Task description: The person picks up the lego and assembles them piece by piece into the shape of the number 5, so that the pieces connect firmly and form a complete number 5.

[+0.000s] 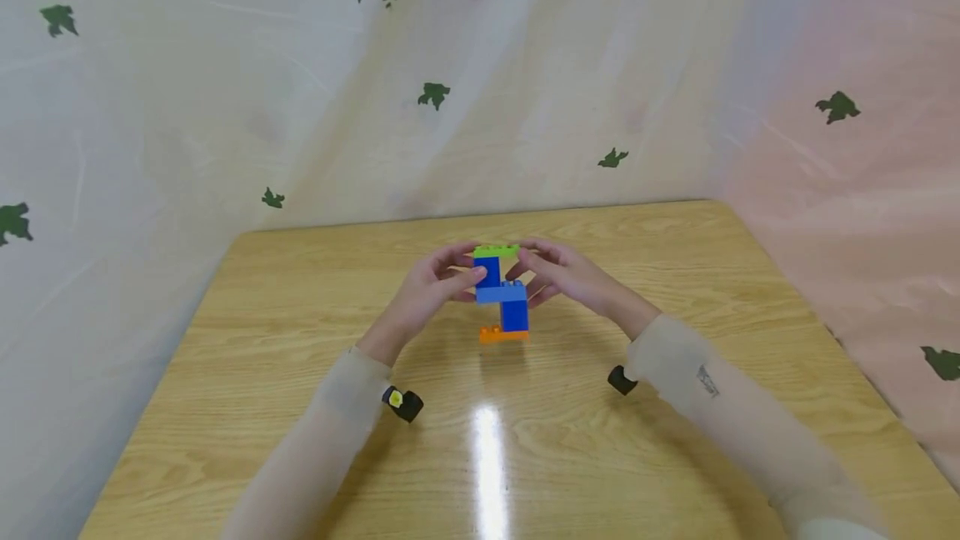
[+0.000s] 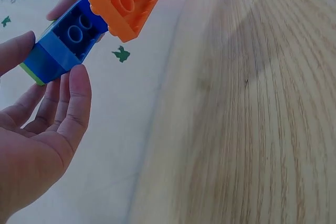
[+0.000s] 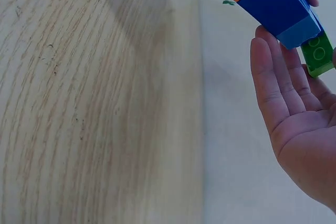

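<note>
A stack of toy building bricks is held up over the table in the head view. From the top it runs lime green brick (image 1: 495, 252), dark blue brick (image 1: 488, 272), lighter blue brick (image 1: 495, 294), second dark blue brick (image 1: 515, 315) and orange brick (image 1: 502, 335). The bricks are offset, making a zigzag. My left hand (image 1: 422, 294) grips the upper left of the stack, thumb on the upper dark blue brick. At the green brick's right end, my right hand (image 1: 581, 280) holds with thumb and fingertips. The orange brick's hollow underside (image 2: 131, 3) shows in the left wrist view.
The wooden table (image 1: 300, 340) spreads beneath both forearms, with a bright light reflection near its front. A pale cloth backdrop (image 1: 525, 65) with printed leaves hangs right behind the table's far edge. Black wrist devices (image 1: 405, 403) sit below both sleeves.
</note>
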The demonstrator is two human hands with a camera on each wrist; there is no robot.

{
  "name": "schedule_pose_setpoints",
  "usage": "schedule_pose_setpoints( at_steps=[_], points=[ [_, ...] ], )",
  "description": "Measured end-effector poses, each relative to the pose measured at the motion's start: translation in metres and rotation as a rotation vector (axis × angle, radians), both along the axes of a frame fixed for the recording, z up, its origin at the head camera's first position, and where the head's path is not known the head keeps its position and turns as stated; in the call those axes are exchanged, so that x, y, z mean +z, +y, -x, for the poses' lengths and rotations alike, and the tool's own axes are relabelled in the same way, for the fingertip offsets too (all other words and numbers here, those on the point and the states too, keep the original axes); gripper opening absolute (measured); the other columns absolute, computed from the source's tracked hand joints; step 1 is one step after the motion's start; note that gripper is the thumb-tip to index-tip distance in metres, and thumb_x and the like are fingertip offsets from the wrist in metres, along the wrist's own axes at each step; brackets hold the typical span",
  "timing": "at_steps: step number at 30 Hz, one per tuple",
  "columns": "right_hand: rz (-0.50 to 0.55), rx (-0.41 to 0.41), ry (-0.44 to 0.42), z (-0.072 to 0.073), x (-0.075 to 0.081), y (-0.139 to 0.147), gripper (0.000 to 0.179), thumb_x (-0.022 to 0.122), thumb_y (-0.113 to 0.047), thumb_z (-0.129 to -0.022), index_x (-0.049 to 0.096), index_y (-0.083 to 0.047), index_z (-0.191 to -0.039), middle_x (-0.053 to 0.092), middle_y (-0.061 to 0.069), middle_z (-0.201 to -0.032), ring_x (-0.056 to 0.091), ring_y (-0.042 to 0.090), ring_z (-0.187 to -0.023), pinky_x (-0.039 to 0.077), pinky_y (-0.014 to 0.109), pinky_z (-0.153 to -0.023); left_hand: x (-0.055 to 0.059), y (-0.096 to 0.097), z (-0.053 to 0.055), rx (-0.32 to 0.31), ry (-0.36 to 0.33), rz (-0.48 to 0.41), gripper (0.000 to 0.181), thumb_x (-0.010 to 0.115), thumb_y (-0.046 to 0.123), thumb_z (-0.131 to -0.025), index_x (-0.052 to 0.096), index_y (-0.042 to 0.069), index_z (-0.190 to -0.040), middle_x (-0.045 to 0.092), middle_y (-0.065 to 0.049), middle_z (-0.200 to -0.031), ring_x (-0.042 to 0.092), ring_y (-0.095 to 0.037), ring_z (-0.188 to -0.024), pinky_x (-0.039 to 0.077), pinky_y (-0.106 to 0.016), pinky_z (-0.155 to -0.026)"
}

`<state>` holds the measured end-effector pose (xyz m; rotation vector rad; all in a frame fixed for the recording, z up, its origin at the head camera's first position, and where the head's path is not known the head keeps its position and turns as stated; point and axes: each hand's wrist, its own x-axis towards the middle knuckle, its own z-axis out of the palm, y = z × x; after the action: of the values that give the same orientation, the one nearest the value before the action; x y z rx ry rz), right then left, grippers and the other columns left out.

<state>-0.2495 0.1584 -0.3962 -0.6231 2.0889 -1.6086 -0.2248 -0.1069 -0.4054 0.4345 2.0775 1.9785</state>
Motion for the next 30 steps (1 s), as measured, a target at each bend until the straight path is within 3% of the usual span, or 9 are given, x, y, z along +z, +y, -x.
schedule_pose_setpoints(
  at_steps=[3, 9, 20, 30],
  points=[
    [-0.006, -0.013, -0.018, 0.006, -0.005, -0.002, 0.058, 0.046, -0.052, -0.106, 0.045, -0.012, -0.149, 0.065, 0.015, -0.125, 0.072, 0.035, -0.096, 0.060, 0.046, -0.084, -0.004, -0.002, 0.006, 0.001, -0.043, -0.019, 0.056, 0.074, 0.032, -0.095, 0.054, 0.014, -0.144, 0.057, -0.014, -0.128, 0.063, -0.033, -0.110, 0.050, -0.060, -0.097],
    [-0.012, -0.017, -0.070, 0.015, -0.019, -0.005, 0.055, 0.046, -0.051, -0.106, 0.049, -0.012, -0.145, 0.065, 0.015, -0.125, 0.071, 0.035, -0.098, 0.059, 0.049, -0.086, -0.013, -0.004, 0.017, 0.004, -0.150, -0.041, 0.055, 0.073, 0.027, -0.096, 0.053, 0.009, -0.144, 0.058, -0.017, -0.128, 0.064, -0.034, -0.110, 0.053, -0.053, -0.096],
    [-0.043, -0.022, -0.120, 0.028, -0.040, -0.011, 0.056, 0.043, -0.048, -0.108, 0.048, -0.006, -0.145, 0.063, 0.018, -0.129, 0.072, 0.033, -0.098, 0.059, 0.046, -0.085, -0.038, -0.003, 0.034, 0.014, -0.231, -0.061, 0.056, 0.072, 0.021, -0.097, 0.050, 0.005, -0.145, 0.061, -0.019, -0.130, 0.067, -0.034, -0.108, 0.055, -0.049, -0.093],
    [-0.040, -0.056, -0.215, 0.033, -0.052, -0.014, 0.056, 0.045, -0.047, -0.108, 0.047, -0.004, -0.144, 0.062, 0.022, -0.131, 0.071, 0.031, -0.092, 0.060, 0.045, -0.082, -0.054, -0.001, 0.039, 0.045, -0.297, -0.068, 0.054, 0.072, 0.016, -0.097, 0.050, 0.002, -0.145, 0.060, -0.019, -0.132, 0.068, -0.032, -0.107, 0.057, -0.045, -0.090]
  ],
)
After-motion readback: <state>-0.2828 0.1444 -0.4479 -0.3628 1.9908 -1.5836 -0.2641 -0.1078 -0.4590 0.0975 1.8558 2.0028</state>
